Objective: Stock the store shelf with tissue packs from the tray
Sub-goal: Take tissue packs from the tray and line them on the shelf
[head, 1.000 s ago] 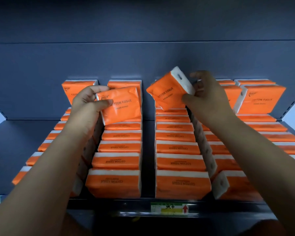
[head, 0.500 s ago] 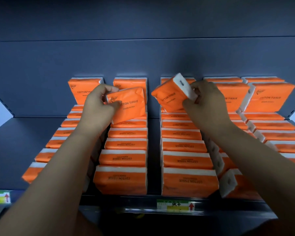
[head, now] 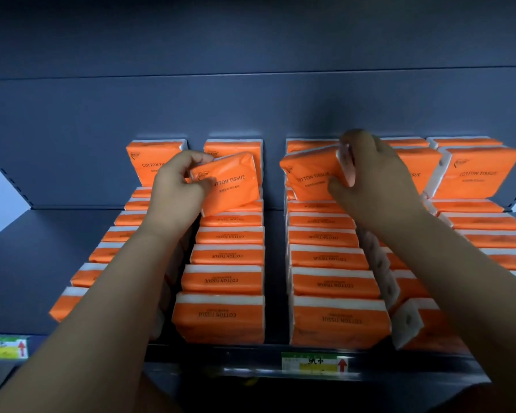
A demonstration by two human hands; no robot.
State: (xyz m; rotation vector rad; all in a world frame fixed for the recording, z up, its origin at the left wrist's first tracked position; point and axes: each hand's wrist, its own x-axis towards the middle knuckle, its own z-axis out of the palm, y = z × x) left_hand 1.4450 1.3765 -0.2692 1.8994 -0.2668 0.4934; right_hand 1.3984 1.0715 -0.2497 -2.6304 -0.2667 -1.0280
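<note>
At the back of the shelf (head: 27, 263), the left hand (head: 176, 189) pinches the left pack (head: 233, 183) by its end and the right hand (head: 376, 180) curls round the right pack (head: 310, 174), both tilted face-forward, likely so they stand upright atop their rows.

Both my bare forearms reach up and forward, well apart. My left hand (head: 176, 192) grips an orange plastic-wrapped tissue pack (head: 231, 183) by its left end, fingers (head: 197, 158) curled over the top edge, thumb on its face. My right hand (head: 379, 180) pinches a second orange tissue pack (head: 309, 174) at its white right end, fingers above, thumb beneath.
</note>
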